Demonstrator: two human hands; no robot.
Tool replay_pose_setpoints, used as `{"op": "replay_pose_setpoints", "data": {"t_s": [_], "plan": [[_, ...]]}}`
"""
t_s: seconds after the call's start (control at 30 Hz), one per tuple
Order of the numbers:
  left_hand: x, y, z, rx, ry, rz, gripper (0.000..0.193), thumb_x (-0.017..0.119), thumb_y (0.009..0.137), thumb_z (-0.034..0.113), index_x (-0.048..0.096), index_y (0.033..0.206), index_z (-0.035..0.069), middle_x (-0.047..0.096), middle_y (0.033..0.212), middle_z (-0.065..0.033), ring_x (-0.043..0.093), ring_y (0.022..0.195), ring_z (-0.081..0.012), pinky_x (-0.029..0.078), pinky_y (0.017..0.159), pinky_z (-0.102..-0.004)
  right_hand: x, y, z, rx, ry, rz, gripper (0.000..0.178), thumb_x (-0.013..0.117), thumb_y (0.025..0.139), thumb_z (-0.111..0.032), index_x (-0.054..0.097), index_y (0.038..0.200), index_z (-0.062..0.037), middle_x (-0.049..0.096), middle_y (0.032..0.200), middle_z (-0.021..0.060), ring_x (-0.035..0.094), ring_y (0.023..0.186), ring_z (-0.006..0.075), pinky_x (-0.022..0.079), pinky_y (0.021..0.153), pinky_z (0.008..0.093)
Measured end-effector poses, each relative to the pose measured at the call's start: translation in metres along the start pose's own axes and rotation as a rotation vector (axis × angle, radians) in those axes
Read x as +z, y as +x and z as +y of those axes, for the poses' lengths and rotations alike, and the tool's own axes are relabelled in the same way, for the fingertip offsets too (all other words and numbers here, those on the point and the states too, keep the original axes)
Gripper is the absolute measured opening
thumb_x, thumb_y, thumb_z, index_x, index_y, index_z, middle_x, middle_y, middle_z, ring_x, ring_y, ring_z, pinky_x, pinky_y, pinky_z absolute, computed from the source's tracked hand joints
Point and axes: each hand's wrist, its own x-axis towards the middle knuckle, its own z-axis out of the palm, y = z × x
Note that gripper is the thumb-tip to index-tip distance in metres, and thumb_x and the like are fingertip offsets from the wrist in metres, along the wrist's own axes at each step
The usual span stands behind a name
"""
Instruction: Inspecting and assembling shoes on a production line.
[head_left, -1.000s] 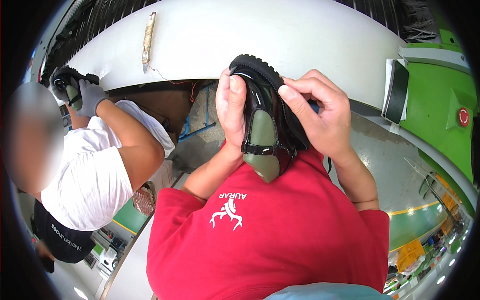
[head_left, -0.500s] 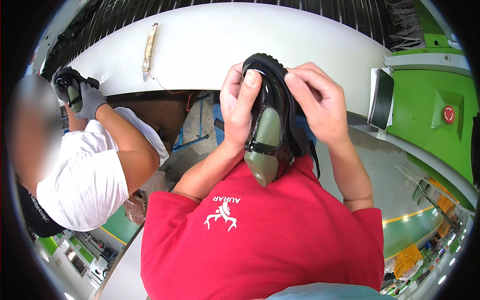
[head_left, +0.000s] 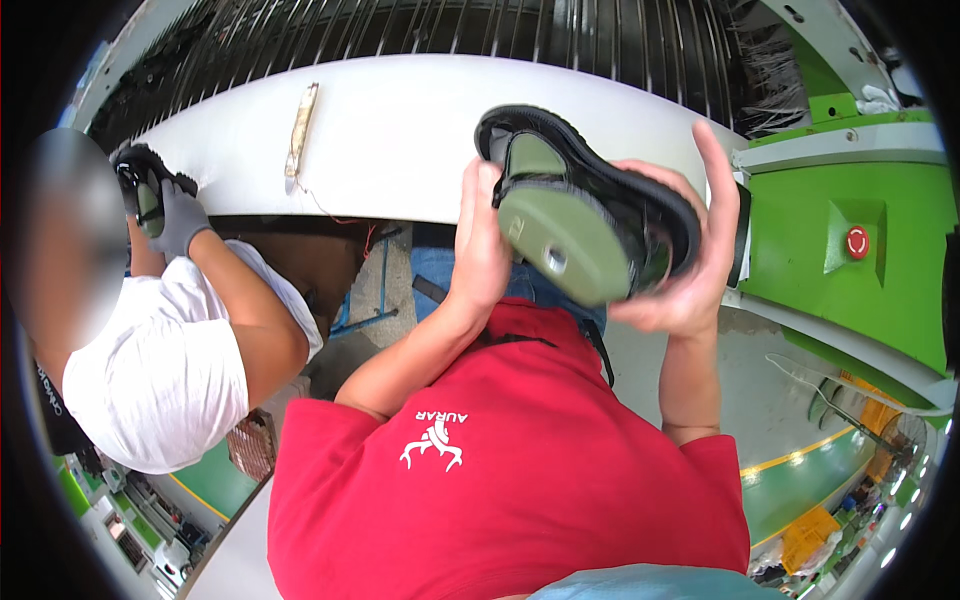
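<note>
A glossy black shoe [head_left: 655, 208] with a thick ridged sole is held up before my chest, slanting down to the right. Inside it sits a green shoe last [head_left: 560, 235] with a round metal-lined hole in its top. My left hand [head_left: 482, 240] grips the shoe's left side, its fingers partly hidden behind it. Around the lower right end curls my right hand [head_left: 695, 270], thumb beneath and one finger pointing up off the shoe; it is slightly blurred.
Beyond the shoe runs a white table [head_left: 400, 130] with a tape-wrapped tool [head_left: 301, 130] on it. Metal rollers [head_left: 450, 30] lie behind. To the left, a gloved co-worker [head_left: 180, 215] holds a similar shoe [head_left: 148, 190]. A green machine [head_left: 800, 210] with a red button [head_left: 857, 242] stands right.
The shoe has turned from nearly upright to slanting, with its last's top swung right and toward view. My right hand has moved from the sole's upper edge to the lower right end.
</note>
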Motion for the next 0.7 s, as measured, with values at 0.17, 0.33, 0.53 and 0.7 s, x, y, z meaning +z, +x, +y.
{"op": "replay_pose_setpoints", "data": {"t_s": [0.17,0.33,0.53,0.7], "plan": [[0.000,0.018,0.048,0.713,0.576,-0.284,0.134,0.103,0.075,0.032,0.016,0.172,-0.001,0.034,0.173,-0.0271,0.037,0.161,-0.0408,0.034,0.130,-0.0549,-0.025,0.034,0.021,0.158,-0.237,-0.128,0.132,0.106,0.064,-0.026,0.032,0.172,-0.0051,0.076,0.121,0.0130,0.073,0.119,0.0235,0.054,0.108,0.0382],[0.000,0.037,0.087,0.754,0.889,-0.272,0.093,0.104,0.070,0.018,0.058,0.150,0.004,0.074,0.128,-0.0170,0.076,0.115,-0.0334,0.062,0.099,-0.0416,0.001,0.056,0.030,0.080,-0.255,-0.112,0.127,0.106,0.067,-0.040,0.038,0.170,-0.0091,0.078,0.116,0.0126,0.075,0.115,0.0246,0.053,0.109,0.0408],[0.002,0.043,0.116,0.789,1.060,-0.213,0.071,0.104,0.073,0.025,0.071,0.131,0.002,0.075,0.120,-0.0156,0.077,0.107,-0.0327,0.063,0.092,-0.0396,0.037,0.095,0.065,0.106,0.273,-0.041,0.099,0.027,0.110,-0.077,0.036,0.168,0.0028,0.068,0.145,0.0241,0.067,0.135,0.0328,0.050,0.119,0.0453],[0.000,0.042,0.127,0.756,1.153,-0.164,0.070,0.101,0.079,0.030,0.069,0.133,0.000,0.078,0.117,-0.0185,0.080,0.104,-0.0343,0.064,0.089,-0.0405,0.060,0.111,0.062,0.192,0.589,-0.172,0.089,0.024,0.115,-0.067,0.050,0.157,0.0073,0.071,0.138,0.0273,0.068,0.133,0.0352,0.054,0.117,0.0463]]}}
